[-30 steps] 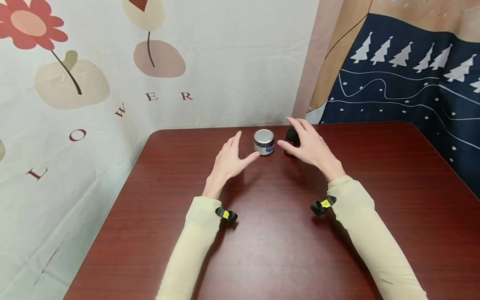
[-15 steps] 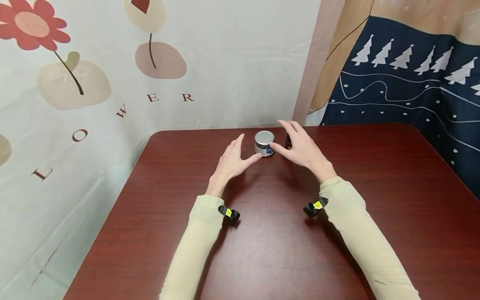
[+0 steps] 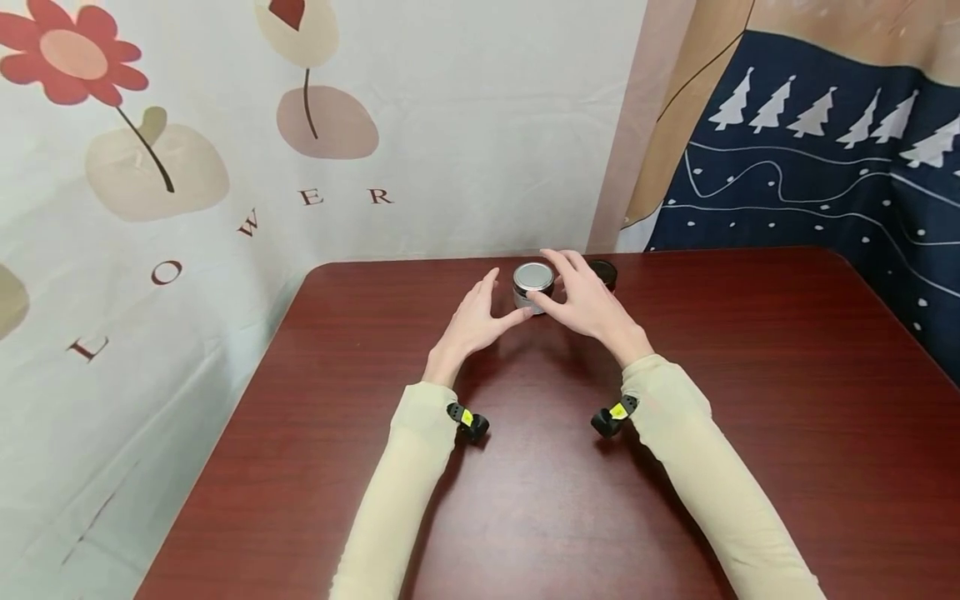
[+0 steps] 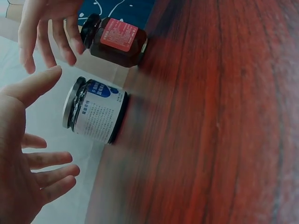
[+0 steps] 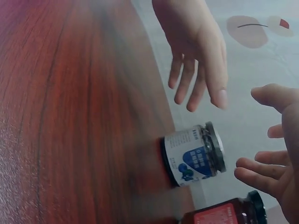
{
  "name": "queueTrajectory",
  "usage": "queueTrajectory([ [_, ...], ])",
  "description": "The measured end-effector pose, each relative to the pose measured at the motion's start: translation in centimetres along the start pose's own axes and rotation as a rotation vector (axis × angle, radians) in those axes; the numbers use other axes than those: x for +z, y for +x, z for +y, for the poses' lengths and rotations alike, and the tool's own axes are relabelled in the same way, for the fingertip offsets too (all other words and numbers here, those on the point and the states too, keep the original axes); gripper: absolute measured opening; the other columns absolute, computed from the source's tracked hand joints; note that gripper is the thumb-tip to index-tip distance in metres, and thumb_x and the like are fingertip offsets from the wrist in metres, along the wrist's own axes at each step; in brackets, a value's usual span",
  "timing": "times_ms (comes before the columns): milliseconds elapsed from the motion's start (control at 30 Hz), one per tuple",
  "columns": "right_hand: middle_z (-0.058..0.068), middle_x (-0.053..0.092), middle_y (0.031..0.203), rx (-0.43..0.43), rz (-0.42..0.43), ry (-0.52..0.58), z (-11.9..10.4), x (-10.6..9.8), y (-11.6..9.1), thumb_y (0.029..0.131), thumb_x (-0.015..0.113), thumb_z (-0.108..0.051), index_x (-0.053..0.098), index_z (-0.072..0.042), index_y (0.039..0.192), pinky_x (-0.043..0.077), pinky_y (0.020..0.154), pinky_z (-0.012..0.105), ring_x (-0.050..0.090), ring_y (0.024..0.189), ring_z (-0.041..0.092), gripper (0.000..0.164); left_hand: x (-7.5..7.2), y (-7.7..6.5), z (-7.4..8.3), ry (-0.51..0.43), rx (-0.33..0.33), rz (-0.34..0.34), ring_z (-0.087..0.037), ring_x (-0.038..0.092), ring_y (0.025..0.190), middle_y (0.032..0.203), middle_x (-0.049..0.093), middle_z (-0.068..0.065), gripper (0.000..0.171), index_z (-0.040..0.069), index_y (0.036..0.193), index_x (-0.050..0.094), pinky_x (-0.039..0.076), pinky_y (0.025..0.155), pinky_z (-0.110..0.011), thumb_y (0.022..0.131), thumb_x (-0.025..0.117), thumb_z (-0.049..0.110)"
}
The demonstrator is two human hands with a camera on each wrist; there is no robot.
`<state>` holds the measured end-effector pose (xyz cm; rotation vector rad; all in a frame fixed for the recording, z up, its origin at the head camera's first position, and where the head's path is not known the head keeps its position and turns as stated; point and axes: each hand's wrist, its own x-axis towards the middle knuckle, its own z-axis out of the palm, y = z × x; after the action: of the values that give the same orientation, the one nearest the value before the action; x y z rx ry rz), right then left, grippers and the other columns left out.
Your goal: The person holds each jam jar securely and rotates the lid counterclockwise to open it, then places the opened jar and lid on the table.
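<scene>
Near the back of the table stands an upright glass jar point(image 3: 534, 277) with a silver lid; its white label point(image 5: 187, 156) shows blueberries. My left hand point(image 3: 472, 323) is at the jar's left side, fingers spread and thumb extended towards its front, apart from it in the left wrist view. On the other side, my right hand point(image 3: 592, 307) is held with loosely bent fingers, its thumb overlapping the jar in the head view. The right wrist view shows a gap between them. A dark jar point(image 4: 120, 42) with a black lid and red label stands behind the right hand, partly hidden in the head view.
The reddish-brown wooden table point(image 3: 540, 500) ends just behind the jars. Beyond it hangs a pale cloth point(image 3: 465, 133) printed with flowers and letters, and a navy cloth point(image 3: 810, 183) with white trees at the right. Each sleeve cuff carries a small black wrist camera point(image 3: 474, 427).
My right hand has moved left, from in front of the black-lidded jar to beside the silver-lidded one. The black lid now shows to its right. My left hand has barely moved.
</scene>
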<state>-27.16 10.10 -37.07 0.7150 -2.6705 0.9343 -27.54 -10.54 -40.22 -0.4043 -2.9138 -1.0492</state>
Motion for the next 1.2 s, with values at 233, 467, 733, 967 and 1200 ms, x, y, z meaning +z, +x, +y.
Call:
queueTrajectory([
  [233,0.012,0.035,0.134,0.027,-0.027,0.007,0.5,1.2,0.3,0.087,0.056,-0.043,0.033,-0.013,0.14,0.045,0.08,0.041,0.052,0.096,0.025,0.065,0.5,0.6,-0.3,-0.023,0.009,-0.019,-0.019,0.037,0.126,0.139,0.039,-0.007,0.101,0.019,0.147,0.013,0.035,0.098,-0.044,0.071,0.057,0.069],
  [467,0.014,0.031,0.137,0.064,-0.03,-0.015,1.2,2.3,0.7,0.089,0.054,-0.038,0.033,-0.012,0.14,0.041,0.09,0.044,0.048,0.106,0.025,0.062,1.1,1.3,-0.9,-0.1,0.013,-0.063,-0.021,0.038,0.126,0.139,0.038,-0.01,0.102,0.017,0.147,0.011,0.035,0.098,-0.04,0.072,0.063,0.062],
  [733,0.015,0.034,0.137,0.075,-0.058,0.0,1.6,3.0,1.4,0.091,0.052,-0.039,0.032,-0.012,0.141,0.035,0.097,0.047,0.04,0.121,0.029,0.061,1.6,2.0,-1.3,-0.164,0.07,-0.052,-0.019,0.045,0.119,0.135,0.043,-0.008,0.1,0.014,0.146,0.014,0.036,0.097,-0.035,0.072,0.07,0.053],
  [967,0.017,0.036,0.131,0.091,-0.03,0.01,1.7,3.0,1.4,0.09,0.054,-0.039,0.033,-0.013,0.14,0.04,0.089,0.044,0.048,0.106,0.027,0.061,1.9,2.4,-1.3,-0.205,0.094,-0.048,-0.017,0.051,0.111,0.133,0.046,-0.005,0.098,0.012,0.145,0.017,0.039,0.094,-0.034,0.072,0.072,0.047],
  [1200,0.019,0.033,0.127,0.121,-0.045,0.034,1.9,3.1,1.4,0.087,0.057,-0.042,0.034,-0.01,0.139,0.043,0.081,0.039,0.05,0.089,0.023,0.066,2.0,2.4,-1.1,-0.25,0.097,-0.063,-0.019,0.051,0.11,0.134,0.045,-0.006,0.097,0.011,0.145,0.018,0.039,0.095,-0.035,0.072,0.075,0.04],
])
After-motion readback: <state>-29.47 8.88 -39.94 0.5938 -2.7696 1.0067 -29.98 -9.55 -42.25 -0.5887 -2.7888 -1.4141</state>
